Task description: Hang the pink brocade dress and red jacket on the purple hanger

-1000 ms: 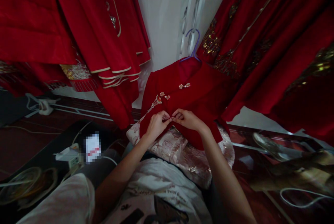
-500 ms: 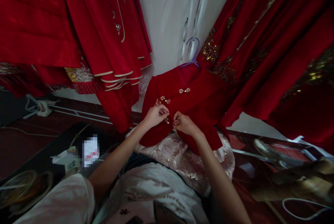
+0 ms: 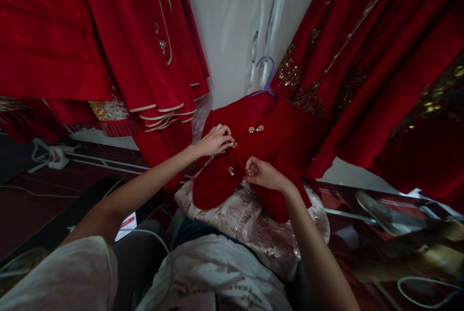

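Note:
A red jacket on a purple hanger lies across the lap, over a pale pink-gold brocade cloth. My right hand is closed, pinching a beaded flower clasp by the jacket's front edge. My left hand bends over the opposite front panel, its fingertips closed at another beaded flower. Some beadwork beneath that hand is partly hidden. One loose-edged flower shows below it. Higher up, a pair of joined flowers sits near the collar.
Red garments with pale piping hang on the left. More red garments with gold sequins hang on the right. A white card lies by my left forearm. A white cable and blurred items are at lower right.
My left hand has moved up and left, from the lower flower to the beadwork above it. My right hand has shifted slightly right and down, still pinching its clasp.

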`<state>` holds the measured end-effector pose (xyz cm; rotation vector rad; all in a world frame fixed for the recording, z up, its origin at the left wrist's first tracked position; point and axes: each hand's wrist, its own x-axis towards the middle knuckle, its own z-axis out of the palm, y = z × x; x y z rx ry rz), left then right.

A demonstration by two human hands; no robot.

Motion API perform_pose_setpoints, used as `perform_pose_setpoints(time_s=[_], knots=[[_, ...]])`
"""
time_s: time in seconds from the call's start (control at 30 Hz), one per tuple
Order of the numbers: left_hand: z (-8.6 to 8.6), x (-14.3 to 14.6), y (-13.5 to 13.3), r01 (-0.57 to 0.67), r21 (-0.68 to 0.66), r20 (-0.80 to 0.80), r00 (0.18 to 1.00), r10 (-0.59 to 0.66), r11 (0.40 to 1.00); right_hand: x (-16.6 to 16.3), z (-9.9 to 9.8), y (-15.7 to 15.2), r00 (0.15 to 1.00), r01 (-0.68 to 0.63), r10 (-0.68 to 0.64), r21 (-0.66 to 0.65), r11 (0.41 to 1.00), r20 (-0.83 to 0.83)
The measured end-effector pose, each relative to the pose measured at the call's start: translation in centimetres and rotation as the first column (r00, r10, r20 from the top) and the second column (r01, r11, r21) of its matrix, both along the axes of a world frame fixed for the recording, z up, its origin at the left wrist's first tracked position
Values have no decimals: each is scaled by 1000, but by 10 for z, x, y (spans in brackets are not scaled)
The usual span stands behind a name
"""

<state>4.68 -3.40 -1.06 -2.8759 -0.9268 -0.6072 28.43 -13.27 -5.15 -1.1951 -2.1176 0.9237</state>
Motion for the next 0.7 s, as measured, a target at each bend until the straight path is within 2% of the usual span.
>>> perform_pose_setpoints(time_s=[0.37,0.6,0.7], knots=[[27,9,15,94,-145,-102,989,-110,985,-2,2,1,1000,-21,21,-33,999,-20],[43,20,20,137,-123,-161,975,-156,983,-1,-1,2,1000,-29,29,-36,999,2],[48,37,19,146,-19,-86,985,-147,989,0,2,1,999,-35,35,-63,997,14]])
